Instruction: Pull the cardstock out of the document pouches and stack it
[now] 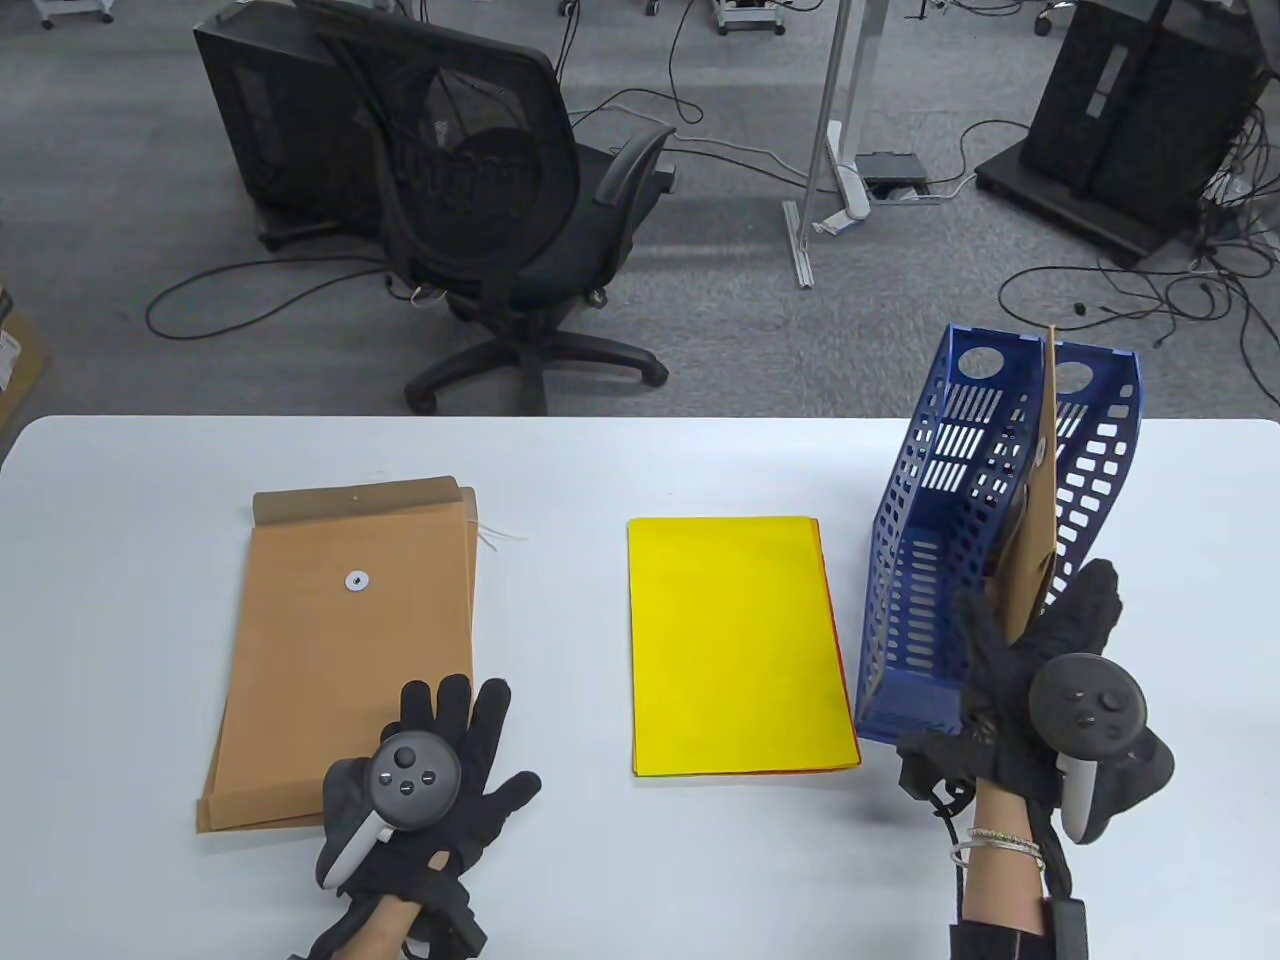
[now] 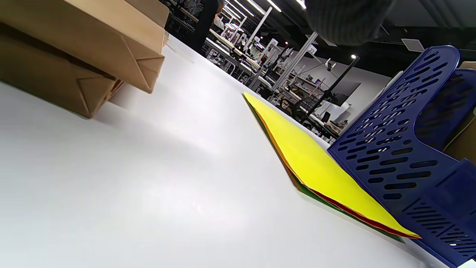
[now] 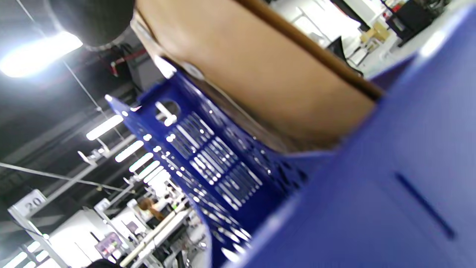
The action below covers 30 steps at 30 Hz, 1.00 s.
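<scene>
A stack of brown document pouches (image 1: pixel 340 640) lies flat at the table's left; its corners show in the left wrist view (image 2: pixel 93 48). My left hand (image 1: pixel 440 745) rests flat, fingers spread, on the stack's near right corner. A pile of cardstock with a yellow sheet on top (image 1: pixel 735 645) lies mid-table and shows in the left wrist view (image 2: pixel 316 167). My right hand (image 1: pixel 1040 640) grips the lower edge of a brown pouch (image 1: pixel 1035 530) standing in the blue file rack (image 1: pixel 950 540). The right wrist view shows that pouch (image 3: pixel 267 74) inside the rack (image 3: pixel 372 208).
The blue rack stands at the table's right, close to the cardstock pile's right edge. Beyond the table's far edge (image 1: pixel 640 418) stands a black office chair (image 1: pixel 500 200), with cables on the floor.
</scene>
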Available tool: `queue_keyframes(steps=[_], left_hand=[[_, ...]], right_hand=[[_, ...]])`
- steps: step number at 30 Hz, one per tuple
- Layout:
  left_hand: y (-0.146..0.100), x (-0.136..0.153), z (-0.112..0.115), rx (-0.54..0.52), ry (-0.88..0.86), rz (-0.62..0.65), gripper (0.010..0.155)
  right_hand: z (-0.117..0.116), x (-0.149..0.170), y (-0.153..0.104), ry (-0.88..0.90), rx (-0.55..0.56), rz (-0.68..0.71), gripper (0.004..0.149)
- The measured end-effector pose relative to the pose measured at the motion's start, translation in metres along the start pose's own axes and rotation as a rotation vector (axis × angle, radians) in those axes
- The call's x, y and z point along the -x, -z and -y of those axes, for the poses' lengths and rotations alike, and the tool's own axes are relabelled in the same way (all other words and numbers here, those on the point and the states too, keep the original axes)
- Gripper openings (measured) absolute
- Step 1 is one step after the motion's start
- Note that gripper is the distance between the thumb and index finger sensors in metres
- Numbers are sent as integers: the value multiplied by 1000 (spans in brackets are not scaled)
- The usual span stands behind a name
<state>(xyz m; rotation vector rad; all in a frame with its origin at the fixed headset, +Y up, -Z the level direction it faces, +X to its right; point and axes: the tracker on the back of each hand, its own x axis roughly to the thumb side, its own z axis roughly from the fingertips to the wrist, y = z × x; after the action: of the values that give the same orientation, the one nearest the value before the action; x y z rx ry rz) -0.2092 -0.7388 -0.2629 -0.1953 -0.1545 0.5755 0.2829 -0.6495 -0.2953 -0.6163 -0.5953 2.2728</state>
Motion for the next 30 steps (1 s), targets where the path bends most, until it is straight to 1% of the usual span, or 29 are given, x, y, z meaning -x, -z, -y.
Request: queue_keyframes(steps=[2, 4, 6, 7, 10, 13, 17, 20, 23, 24, 26, 28, 30], left_hand=[[0, 0, 0, 7, -2, -1, 84], [0, 0, 0, 10, -2, -3, 84], [0, 0, 0, 14, 0, -2, 84], [0, 0, 0, 16, 1, -1, 84], [1, 0, 1, 19, 2, 2, 84], [1, 0, 0, 17, 3, 5, 84], [0, -1, -2, 4, -13, 13, 84], [-1, -2, -3, -3, -18, 20, 84], [-1, -1, -2, -10, -42, 30, 85], [-1, -1, -2, -9, -51, 33, 85], [0, 0, -2, -8, -88, 48, 85], [1, 1, -2, -17, -118, 83, 85], [3, 2, -3, -38, -152, 129, 85]], right_hand=[[-5, 6, 5, -18, -32, -25, 88], [-8, 10, 7, 12, -59, -47, 81], [-9, 12, 9, 48, -75, -73, 60], [-9, 12, 9, 74, -85, -67, 54], [-6, 9, 8, 77, -53, -71, 52], [4, 1, 4, 91, 59, -17, 51], [19, -18, -4, 144, 122, 75, 51], [34, -39, -15, 154, 216, 183, 51], [50, -67, -31, 145, 323, 311, 51], [52, -71, -34, 147, 339, 336, 51], [59, -90, -47, 163, 403, 431, 51], [61, -105, -58, 182, 401, 511, 51], [58, -117, -69, 225, 366, 565, 51]])
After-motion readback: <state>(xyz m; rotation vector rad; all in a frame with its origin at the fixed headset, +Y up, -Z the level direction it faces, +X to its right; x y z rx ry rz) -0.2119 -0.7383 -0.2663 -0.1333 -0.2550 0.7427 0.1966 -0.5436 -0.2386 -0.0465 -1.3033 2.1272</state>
